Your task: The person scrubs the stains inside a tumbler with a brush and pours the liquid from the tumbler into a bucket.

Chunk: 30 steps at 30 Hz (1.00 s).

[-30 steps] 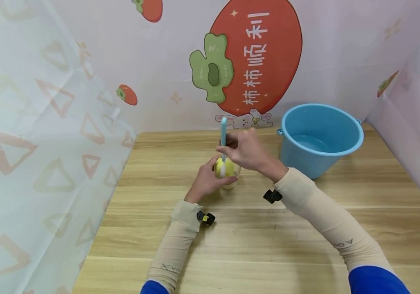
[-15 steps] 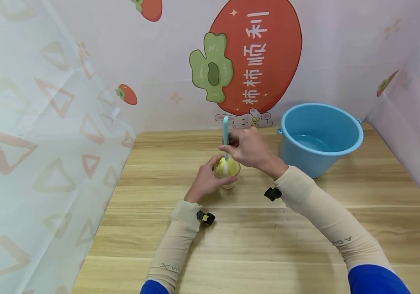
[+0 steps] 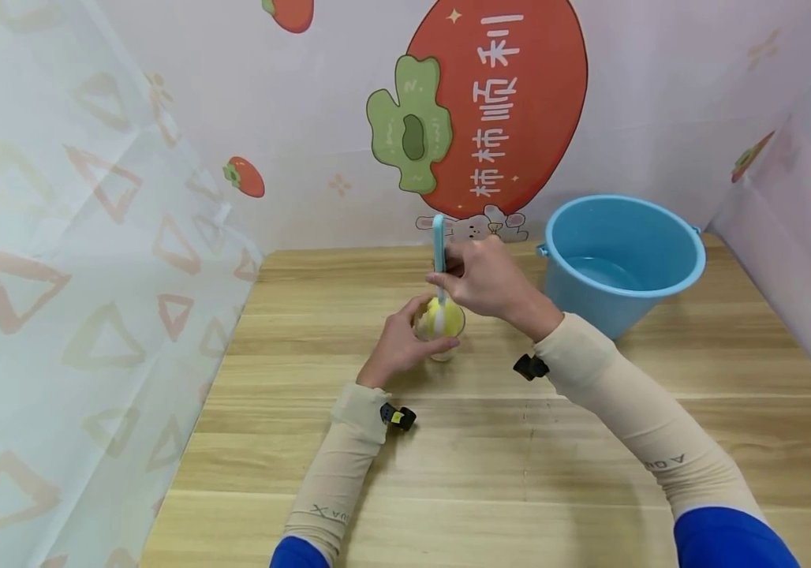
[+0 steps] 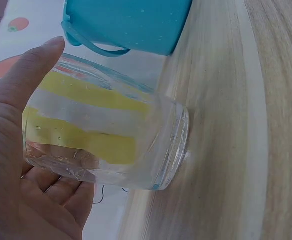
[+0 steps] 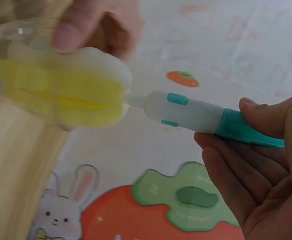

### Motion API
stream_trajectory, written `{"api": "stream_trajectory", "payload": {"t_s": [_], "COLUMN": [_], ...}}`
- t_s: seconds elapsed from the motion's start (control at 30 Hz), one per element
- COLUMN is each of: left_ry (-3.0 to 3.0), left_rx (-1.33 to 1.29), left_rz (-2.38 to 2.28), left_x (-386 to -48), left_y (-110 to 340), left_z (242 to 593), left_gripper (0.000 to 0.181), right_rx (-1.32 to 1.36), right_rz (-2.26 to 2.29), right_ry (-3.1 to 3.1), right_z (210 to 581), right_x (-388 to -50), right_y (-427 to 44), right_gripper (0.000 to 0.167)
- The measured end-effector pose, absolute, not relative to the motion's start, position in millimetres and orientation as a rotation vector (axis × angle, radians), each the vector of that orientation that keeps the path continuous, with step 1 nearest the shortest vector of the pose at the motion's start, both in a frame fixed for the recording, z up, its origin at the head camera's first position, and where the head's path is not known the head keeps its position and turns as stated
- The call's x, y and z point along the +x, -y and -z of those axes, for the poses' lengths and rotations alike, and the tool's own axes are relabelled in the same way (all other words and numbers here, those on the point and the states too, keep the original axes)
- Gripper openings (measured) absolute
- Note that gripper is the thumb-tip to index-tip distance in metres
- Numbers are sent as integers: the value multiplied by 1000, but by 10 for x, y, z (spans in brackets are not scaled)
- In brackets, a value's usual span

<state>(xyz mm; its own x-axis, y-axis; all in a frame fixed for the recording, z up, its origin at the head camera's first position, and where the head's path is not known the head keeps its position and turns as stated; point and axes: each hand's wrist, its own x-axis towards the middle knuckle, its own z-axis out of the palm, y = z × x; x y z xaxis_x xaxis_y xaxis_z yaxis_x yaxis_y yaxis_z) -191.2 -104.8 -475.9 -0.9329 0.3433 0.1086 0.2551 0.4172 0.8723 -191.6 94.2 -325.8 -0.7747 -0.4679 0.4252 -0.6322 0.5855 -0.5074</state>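
Note:
A clear glass (image 4: 168, 145) stands on the wooden table, and the left hand (image 3: 400, 345) grips it around its side with thumb and fingers. Inside it is the yellow and white sponge head (image 5: 60, 95) of a brush, its top sticking out of the mouth in the right wrist view. The right hand (image 3: 494, 282) pinches the brush's teal and white handle (image 5: 186, 111) between thumb and fingers. In the head view the handle stands nearly upright above the glass. The sponge shows through the glass wall in the left wrist view.
A blue bucket (image 3: 597, 312) stands at the back right of the wooden table (image 3: 476, 489), beside the right forearm. Behind the table hangs a printed backdrop (image 3: 320, 142) with persimmons and a rabbit. Small wet marks lie on the wood right of the glass.
The right hand has risen slightly with the brush, and its handle has shifted a little to the right. The left hand stays on the glass. The head view has tilted slightly.

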Motion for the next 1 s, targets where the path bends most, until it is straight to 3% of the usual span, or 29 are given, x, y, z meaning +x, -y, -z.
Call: {"api": "stream_trajectory", "payload": {"t_s": [0.17, 0.43, 0.77, 1.0], "left_ry": [-2572, -2550, -2570, -2577], "left_rx": [543, 542, 542, 567], "left_rz": [-1539, -1580, -1553, -1550], "left_x": [-1899, -1909, -1913, -1929], "left_y": [1053, 1045, 1043, 1049], "left_z": [4773, 4764, 4790, 4777], "left_gripper": [88, 83, 82, 87], "right_rx": [901, 886, 887, 878], "right_rz": [-960, -893, -930, -874], "right_ry": [2594, 2564, 2654, 2568], "right_z": [3303, 3020, 3288, 2996], "right_x": [-1920, -1839, -1860, -1833], "right_y": [-937, -959, -938, -942], "right_gripper": [19, 21, 19, 20]}}
